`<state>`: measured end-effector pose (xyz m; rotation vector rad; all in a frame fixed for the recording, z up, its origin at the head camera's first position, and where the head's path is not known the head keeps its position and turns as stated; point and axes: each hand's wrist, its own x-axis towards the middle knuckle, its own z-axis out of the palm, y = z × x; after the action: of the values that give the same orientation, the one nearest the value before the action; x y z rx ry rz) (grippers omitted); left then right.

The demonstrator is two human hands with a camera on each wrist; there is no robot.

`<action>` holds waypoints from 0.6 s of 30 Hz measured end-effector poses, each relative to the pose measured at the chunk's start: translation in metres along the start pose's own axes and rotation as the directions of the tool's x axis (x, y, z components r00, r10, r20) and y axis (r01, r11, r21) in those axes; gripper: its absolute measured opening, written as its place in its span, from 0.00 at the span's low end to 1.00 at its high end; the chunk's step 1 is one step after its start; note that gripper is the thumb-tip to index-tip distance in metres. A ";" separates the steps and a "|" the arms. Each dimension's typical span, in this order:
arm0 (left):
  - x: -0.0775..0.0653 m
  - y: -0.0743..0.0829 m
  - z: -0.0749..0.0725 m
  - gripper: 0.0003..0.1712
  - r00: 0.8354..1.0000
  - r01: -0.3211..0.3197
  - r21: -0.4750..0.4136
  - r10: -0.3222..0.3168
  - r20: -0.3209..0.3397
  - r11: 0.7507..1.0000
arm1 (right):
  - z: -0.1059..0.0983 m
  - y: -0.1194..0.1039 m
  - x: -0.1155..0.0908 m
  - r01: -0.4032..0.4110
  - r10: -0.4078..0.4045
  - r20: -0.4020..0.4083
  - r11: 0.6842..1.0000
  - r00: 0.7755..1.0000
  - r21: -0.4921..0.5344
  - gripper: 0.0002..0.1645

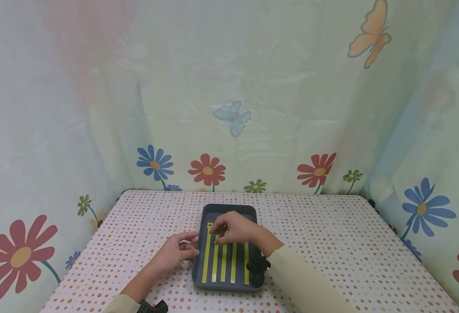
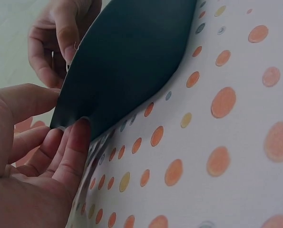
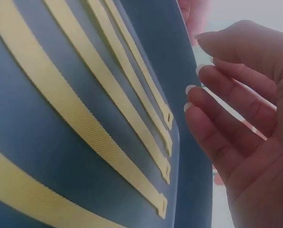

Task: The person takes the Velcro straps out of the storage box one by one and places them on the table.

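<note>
A dark blue-grey tray lies on the table with several flat yellow cable ties side by side in it. In the right wrist view they show ridged bands and slotted heads. At the tray's left side, my left hand touches the wall near the rim with loosely bent fingers. My right hand hovers over the tray's far half, near the slotted heads, which it partly covers in the head view. Its fingers are gently bent, apart from the thumb, and nothing shows between them.
The table wears a white cover with coloured dots. A flower and butterfly curtain hangs behind it and along both sides. A black wrist device overlaps the tray's right wall in the head view.
</note>
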<state>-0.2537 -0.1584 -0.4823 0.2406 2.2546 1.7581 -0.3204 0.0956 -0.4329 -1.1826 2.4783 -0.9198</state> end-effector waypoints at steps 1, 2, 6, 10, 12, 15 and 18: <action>0.000 0.000 0.000 0.36 1.000 -0.002 0.000 0.002 0.003 1.000 | 0.000 0.000 0.001 0.003 -0.003 0.006 1.000 1.000 0.000 0.17; 0.000 0.000 0.000 0.36 1.000 -0.003 -0.003 0.003 0.003 1.000 | 0.000 0.001 0.002 0.003 -0.002 0.011 1.000 1.000 -0.004 0.17; 0.000 0.000 0.000 0.37 1.000 -0.004 -0.003 0.004 0.004 1.000 | 0.000 0.004 0.008 0.021 -0.020 0.034 0.999 0.999 -0.028 0.16; 0.001 -0.001 0.000 0.37 1.000 0.003 -0.005 -0.003 0.002 1.000 | 0.001 0.005 0.014 0.034 -0.031 0.060 0.998 0.998 -0.052 0.16; 0.001 -0.001 0.000 0.37 1.000 0.005 -0.010 -0.005 0.002 1.000 | 0.002 0.005 0.018 0.034 -0.029 0.074 0.997 0.997 -0.069 0.15; 0.000 -0.002 0.000 0.37 1.000 0.005 -0.016 -0.005 0.007 1.000 | 0.005 0.008 0.023 0.034 -0.023 0.092 0.993 0.996 -0.111 0.16; 0.001 -0.002 0.000 0.37 1.000 0.007 -0.018 -0.006 0.010 1.000 | 0.008 0.008 0.027 0.030 -0.016 0.107 0.991 0.994 -0.131 0.16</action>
<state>-0.2542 -0.1592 -0.4846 0.2372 2.2290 1.7699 -0.3386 0.0755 -0.4425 -1.2697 2.4775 -0.6877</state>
